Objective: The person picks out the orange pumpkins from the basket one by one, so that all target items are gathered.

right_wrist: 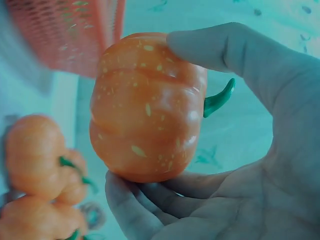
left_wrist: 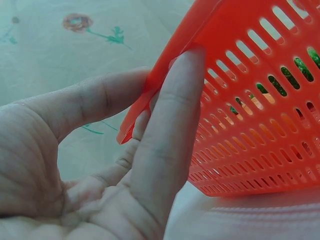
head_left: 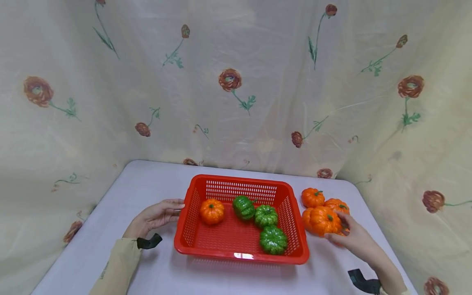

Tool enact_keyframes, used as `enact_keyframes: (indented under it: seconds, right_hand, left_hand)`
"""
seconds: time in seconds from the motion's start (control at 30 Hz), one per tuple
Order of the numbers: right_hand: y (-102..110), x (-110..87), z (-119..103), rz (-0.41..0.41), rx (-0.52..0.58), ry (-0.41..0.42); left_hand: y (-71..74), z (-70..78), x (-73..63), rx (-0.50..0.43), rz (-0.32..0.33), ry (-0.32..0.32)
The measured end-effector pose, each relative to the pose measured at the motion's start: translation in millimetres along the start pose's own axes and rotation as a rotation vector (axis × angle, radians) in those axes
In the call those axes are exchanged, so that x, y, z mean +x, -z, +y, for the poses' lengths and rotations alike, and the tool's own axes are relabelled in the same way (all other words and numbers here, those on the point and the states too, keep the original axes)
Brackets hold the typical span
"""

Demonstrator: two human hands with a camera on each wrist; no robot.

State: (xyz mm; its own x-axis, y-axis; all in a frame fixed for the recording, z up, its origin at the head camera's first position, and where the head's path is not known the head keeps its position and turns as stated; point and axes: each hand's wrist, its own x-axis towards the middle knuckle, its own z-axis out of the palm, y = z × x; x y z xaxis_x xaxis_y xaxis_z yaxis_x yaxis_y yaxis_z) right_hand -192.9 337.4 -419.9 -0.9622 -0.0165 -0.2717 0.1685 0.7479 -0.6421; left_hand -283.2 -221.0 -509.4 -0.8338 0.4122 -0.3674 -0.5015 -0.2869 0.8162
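Observation:
My left hand (head_left: 158, 215) pinches the left rim of a red plastic basket (head_left: 228, 241); the left wrist view has the thumb and a finger on either side of the rim (left_wrist: 172, 60). Inside the basket lie one orange pumpkin (head_left: 212, 212) on the left and three green pumpkins (head_left: 266, 216) towards the right. To the basket's right, my right hand (head_left: 355, 239) grips another small orange pumpkin (head_left: 324, 221). Its thumb presses one side and its fingers curl under the other, with the green stem (right_wrist: 220, 99) pointing towards the palm.
Several more orange pumpkins (head_left: 312, 197) sit in a cluster on the white table (head_left: 158, 176), right of the basket and partly behind the right hand. A pale curtain (head_left: 258, 135) printed with flowers hangs behind the table and along its sides.

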Motion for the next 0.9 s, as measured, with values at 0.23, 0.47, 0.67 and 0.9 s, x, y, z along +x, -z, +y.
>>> enact_keyframes:
  seconds: [0.23,0.47,0.67,0.9]
  right_hand:
    - [-14.5,8.0,25.0,-0.008,-0.012,-0.1]
    - [-27.7,14.1,43.6,-0.025,-0.056,-0.166]
    - [-33.2,14.9,48.6,-0.04,-0.067,-0.194]
    - [-36.6,16.3,50.7,-0.029,-0.069,-0.202]
  left_hand:
    - [0.8,-0.6,-0.6,-0.012,-0.004,-0.001]
    - [-1.6,-2.0,-1.5,-0.012,0.056,0.007]
    - [-1.7,1.7,2.7,-0.011,-0.1,0.005]
    - [-2.9,2.6,3.7,-0.032,-0.092,0.014]
